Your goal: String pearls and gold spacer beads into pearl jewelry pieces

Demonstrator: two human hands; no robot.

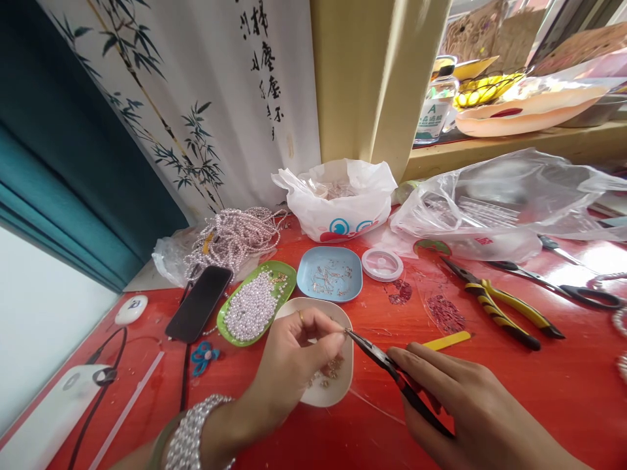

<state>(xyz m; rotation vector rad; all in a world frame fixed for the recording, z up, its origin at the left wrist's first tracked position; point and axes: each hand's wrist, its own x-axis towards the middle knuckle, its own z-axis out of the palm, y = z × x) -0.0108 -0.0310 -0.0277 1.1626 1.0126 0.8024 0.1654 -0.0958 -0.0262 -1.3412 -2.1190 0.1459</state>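
Note:
My right hand [455, 391] grips a pair of needle-nose pliers [375, 352] with dark and red handles, their jaws pointing left. At the jaw tips, my left hand [298, 359] pinches a tiny gold-coloured piece, too small to name, between thumb and forefinger. Both hands work over a cream dish [345, 385] that contains small gold-coloured findings; the left hand covers part of it. Behind it, a blue dish [355, 287] holds small metal pins. To the left, pearl-like beads [249, 307] and a few gold pieces fill a green dish [287, 271].
Pliers with yellow-black handles [499, 313] and black scissors [558, 284] lie at the right, near a yellow stick [448, 341]. Plastic bags [343, 209] line the back. A phone [200, 303], bead strings [235, 238] and a power bank [53, 418] occupy the left.

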